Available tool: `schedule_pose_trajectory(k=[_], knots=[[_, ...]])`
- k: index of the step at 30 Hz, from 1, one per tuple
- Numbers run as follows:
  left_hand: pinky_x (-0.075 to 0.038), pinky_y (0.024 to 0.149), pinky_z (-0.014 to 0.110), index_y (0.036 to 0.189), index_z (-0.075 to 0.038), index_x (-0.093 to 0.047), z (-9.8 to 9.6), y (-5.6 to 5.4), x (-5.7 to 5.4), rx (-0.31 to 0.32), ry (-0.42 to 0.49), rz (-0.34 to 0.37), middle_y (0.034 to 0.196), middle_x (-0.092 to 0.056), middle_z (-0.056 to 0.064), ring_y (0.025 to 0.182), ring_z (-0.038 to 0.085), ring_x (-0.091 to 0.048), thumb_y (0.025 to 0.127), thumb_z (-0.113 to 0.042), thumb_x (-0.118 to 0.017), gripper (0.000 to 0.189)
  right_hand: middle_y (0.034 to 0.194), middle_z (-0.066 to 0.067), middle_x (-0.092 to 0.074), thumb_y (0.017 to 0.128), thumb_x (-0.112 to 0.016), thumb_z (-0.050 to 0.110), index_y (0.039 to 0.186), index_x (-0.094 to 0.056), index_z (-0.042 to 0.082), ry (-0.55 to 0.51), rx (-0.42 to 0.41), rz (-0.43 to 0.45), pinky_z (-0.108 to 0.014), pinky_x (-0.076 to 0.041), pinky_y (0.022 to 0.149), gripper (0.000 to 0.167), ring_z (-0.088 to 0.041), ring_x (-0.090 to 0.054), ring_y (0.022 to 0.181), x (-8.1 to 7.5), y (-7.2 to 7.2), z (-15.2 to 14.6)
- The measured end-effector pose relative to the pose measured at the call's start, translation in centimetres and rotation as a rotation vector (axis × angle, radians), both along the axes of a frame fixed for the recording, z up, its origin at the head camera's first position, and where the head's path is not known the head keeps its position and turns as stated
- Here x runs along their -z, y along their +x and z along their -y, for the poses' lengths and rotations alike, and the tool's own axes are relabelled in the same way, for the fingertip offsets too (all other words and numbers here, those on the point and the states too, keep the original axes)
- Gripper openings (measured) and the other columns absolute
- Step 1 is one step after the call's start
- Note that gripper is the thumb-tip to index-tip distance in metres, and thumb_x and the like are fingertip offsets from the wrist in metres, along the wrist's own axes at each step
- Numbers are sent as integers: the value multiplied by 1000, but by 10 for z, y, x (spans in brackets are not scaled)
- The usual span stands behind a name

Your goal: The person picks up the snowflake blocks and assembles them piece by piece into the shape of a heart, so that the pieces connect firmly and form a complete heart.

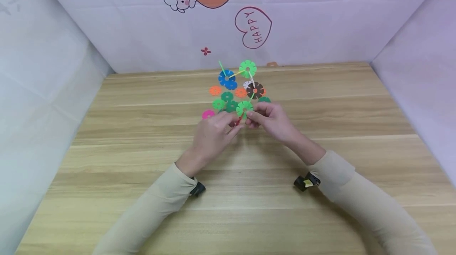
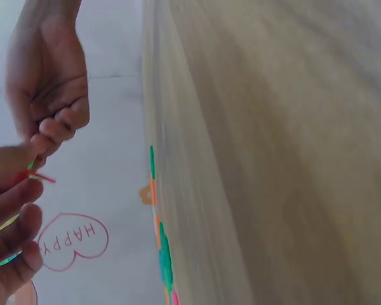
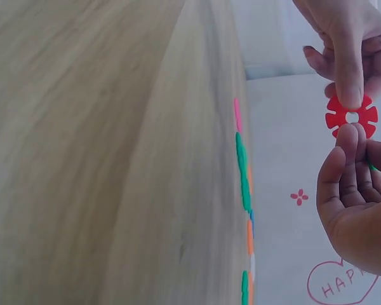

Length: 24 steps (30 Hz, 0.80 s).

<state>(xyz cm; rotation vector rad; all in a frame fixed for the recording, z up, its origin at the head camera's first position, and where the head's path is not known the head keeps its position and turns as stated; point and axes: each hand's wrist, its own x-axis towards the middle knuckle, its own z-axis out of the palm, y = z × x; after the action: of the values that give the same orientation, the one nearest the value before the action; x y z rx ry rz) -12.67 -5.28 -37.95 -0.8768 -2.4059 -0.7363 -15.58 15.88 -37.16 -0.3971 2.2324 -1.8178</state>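
Observation:
My left hand (image 1: 213, 132) pinches a red notched plastic disc (image 3: 333, 121) between thumb and fingers. My right hand (image 1: 274, 122) holds a bright green notched disc (image 1: 244, 108) at its edge. Red and green discs meet between the two hands, seen edge-on in the left wrist view. From the green disc a chain of joined discs runs up and away: a dark brown disc (image 1: 255, 90), another green disc (image 1: 247, 69) and a blue disc (image 1: 226, 77), with thin edge-on discs between. Fingers hide part of the join.
Loose discs lie on the wooden table (image 1: 242, 215) just beyond the hands: a pink disc (image 1: 208, 115), an orange disc (image 1: 215, 90), dark green ones (image 1: 227, 96) and several others. A white printed sheet (image 1: 142, 33) stands behind, with pale side walls left and right.

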Motion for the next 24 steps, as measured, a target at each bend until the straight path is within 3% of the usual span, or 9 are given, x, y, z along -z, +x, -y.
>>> schedule_pose_trajectory(k=[2,6,9,12,17,24], knots=[[-53,60,26,98,-5,-77,6,-1,0,-13,-11,103,85,-75,3,69,16,-67,89,-22,-86,21,90,-13,-73,106,-61,6,108,-69,-10,12,-5,6,-27,-62,77,18,-13,-69,79,2,-1,-4],[-53,65,29,108,-6,-78,22,-9,-1,-80,6,445,93,-75,3,73,17,-64,90,-26,-86,28,91,-14,-73,106,-60,7,110,-67,-13,28,9,16,-30,-62,78,21,-14,-70,80,5,-2,-12],[-54,74,33,120,-6,-75,36,-20,0,-97,92,716,106,-74,7,86,21,-65,91,-23,-84,34,91,-16,-73,106,-61,6,109,-67,-13,29,17,23,-33,-63,79,21,-14,-70,79,6,-3,-16],[-54,82,36,128,-3,-70,51,-32,2,-82,208,891,117,-72,13,99,27,-66,92,-19,-81,41,91,-17,-73,106,-61,6,108,-69,-12,32,13,23,-33,-63,79,19,-14,-70,79,6,-3,-20],[-53,86,35,139,0,-62,70,-51,4,-98,316,1023,128,-67,18,115,33,-64,94,-17,-78,50,93,-19,-73,106,-61,6,111,-70,-10,40,3,18,-33,-62,79,19,-13,-70,79,5,-4,-23],[-55,74,29,146,-1,-55,82,-70,10,-176,242,1102,137,-61,19,101,30,-64,95,-16,-78,58,97,-26,-71,106,-60,6,112,-70,-11,52,-12,19,-32,-62,79,20,-13,-70,80,5,-4,-27]])
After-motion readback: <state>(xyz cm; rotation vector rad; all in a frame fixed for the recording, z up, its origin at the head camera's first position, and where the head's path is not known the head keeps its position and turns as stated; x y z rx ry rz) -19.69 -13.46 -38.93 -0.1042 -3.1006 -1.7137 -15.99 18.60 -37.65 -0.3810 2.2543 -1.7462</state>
